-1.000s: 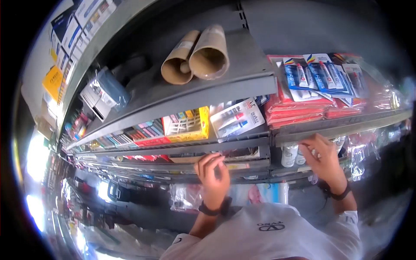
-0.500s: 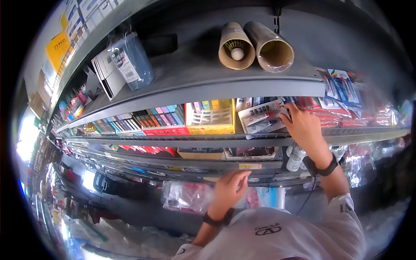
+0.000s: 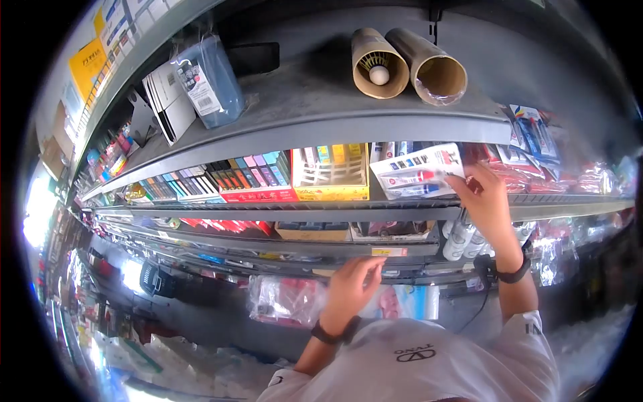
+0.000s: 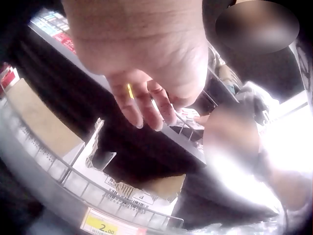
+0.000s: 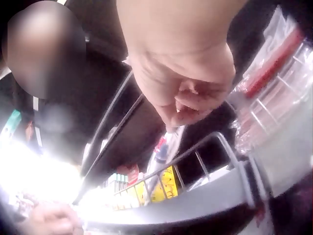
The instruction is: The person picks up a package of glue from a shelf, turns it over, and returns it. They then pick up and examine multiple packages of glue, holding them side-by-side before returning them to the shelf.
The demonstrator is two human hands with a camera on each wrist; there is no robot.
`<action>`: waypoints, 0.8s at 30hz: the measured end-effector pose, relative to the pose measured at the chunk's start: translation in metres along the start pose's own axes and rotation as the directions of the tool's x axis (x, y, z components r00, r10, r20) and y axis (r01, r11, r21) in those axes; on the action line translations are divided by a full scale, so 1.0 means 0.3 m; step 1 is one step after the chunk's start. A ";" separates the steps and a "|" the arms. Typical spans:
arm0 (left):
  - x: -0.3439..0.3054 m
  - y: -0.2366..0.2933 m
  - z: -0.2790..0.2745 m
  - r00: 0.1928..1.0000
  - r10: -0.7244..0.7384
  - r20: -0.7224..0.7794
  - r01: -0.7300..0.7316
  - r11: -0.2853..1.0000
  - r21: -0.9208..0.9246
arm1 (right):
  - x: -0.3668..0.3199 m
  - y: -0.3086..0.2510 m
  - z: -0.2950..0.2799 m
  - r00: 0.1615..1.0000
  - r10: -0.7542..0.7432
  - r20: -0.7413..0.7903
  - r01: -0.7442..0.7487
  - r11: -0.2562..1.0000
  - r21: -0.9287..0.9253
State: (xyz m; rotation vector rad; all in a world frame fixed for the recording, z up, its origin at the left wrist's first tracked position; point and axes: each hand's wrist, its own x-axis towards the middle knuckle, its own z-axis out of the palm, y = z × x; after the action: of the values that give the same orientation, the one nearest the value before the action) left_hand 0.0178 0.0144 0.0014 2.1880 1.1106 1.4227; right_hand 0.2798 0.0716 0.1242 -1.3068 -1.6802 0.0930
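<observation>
In the head view my right hand (image 3: 487, 201) pinches the right edge of a white blister card (image 3: 408, 164) with small red-and-blue tubes on it, tilted up at the front of the middle shelf. The right wrist view shows the thumb and fingers of that right hand (image 5: 188, 81) closed together, with the card (image 5: 162, 154) hanging below them behind a wire rail. Lower down, my left hand (image 3: 349, 289) hovers before the lower shelf, holding nothing. Its fingers hang loosely bent above a torn carton (image 4: 132, 193) in the left wrist view.
Left of the card stands a yellow box (image 3: 335, 193) beside rows of small coloured packs (image 3: 258, 177). Two cardboard tubes (image 3: 439, 77), one with a shuttlecock (image 3: 379, 74), lie on the upper shelf. Red plastic-wrapped packs (image 3: 589, 181) are to the right, white bottles (image 3: 459, 241) below.
My right hand moved up and left from the bottles to the blister card, took hold of its edge and raised it. The left hand shifted slightly right and down. The head view turned left.
</observation>
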 end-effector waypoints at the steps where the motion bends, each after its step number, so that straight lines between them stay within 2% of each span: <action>1: 0.006 0.000 0.007 1.000 0.027 -0.006 -0.027 1.000 -0.005 | -0.022 -0.032 -0.019 0.995 -0.060 -0.080 0.062 0.998 0.023; 4: 0.006 0.005 0.028 0.999 0.000 -0.051 -0.002 0.999 -0.041 | -0.096 -0.065 -0.075 0.935 -0.238 -0.264 0.242 0.970 -0.019; 8: 0.014 0.031 0.040 0.986 -0.143 -0.082 0.123 0.970 -0.208 | -0.168 -0.066 -0.144 0.955 -0.183 -0.235 0.237 0.946 0.223; 9: 0.021 0.050 0.037 0.978 -0.199 -0.069 0.175 0.949 -0.261 | -0.182 -0.057 -0.155 0.967 -0.156 -0.202 0.204 0.948 0.245; 10: 0.024 0.064 0.044 0.964 -0.260 -0.051 0.232 0.921 -0.313 | -0.201 -0.042 -0.154 0.990 -0.047 -0.136 0.092 0.934 0.347; 11: 0.022 0.057 0.067 0.964 -0.254 -0.079 0.211 0.911 -0.355 | -0.222 -0.024 -0.145 0.997 0.059 -0.058 -0.028 0.899 0.438; 13: 0.034 0.076 0.081 0.990 -0.138 -0.013 0.128 0.947 -0.295 | -0.251 -0.005 -0.124 0.966 0.226 0.127 -0.257 0.768 0.587; 14: 0.034 0.081 0.081 0.997 -0.079 0.020 0.081 0.960 -0.267 | -0.264 0.008 -0.110 0.949 0.261 0.177 -0.314 0.734 0.602; 15: 0.022 0.050 0.088 0.982 -0.059 0.179 0.109 0.953 -0.282 | -0.273 0.023 -0.093 0.931 0.288 0.225 -0.365 0.699 0.615; 18: -0.009 0.059 0.094 0.932 0.029 0.361 0.073 0.961 -0.267 | -0.278 0.041 -0.077 0.871 0.362 0.332 -0.491 0.618 0.614; 19: -0.020 0.092 0.086 0.915 -0.084 0.394 0.161 0.973 -0.166 | -0.281 0.057 -0.074 0.865 0.358 0.353 -0.502 0.605 0.617; 22: 0.028 0.157 0.115 0.919 -0.185 0.347 0.268 0.941 -0.208 | -0.294 0.084 -0.072 0.805 0.420 0.419 -0.593 0.543 0.595; 23: 0.028 0.148 0.121 0.936 -0.187 0.299 0.253 0.947 -0.199 | -0.298 0.090 -0.070 0.777 0.450 0.440 -0.628 0.518 0.580; 24: 0.021 0.129 0.130 0.950 -0.187 0.250 0.238 0.952 -0.191 | -0.308 0.098 -0.060 0.798 0.428 0.425 -0.601 0.513 0.612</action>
State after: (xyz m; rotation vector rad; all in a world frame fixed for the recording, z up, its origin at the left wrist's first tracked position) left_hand 0.0702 -0.0003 0.0114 1.9516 1.0202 1.1099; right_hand 0.3091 0.0038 0.0590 -1.1269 -1.1258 1.2065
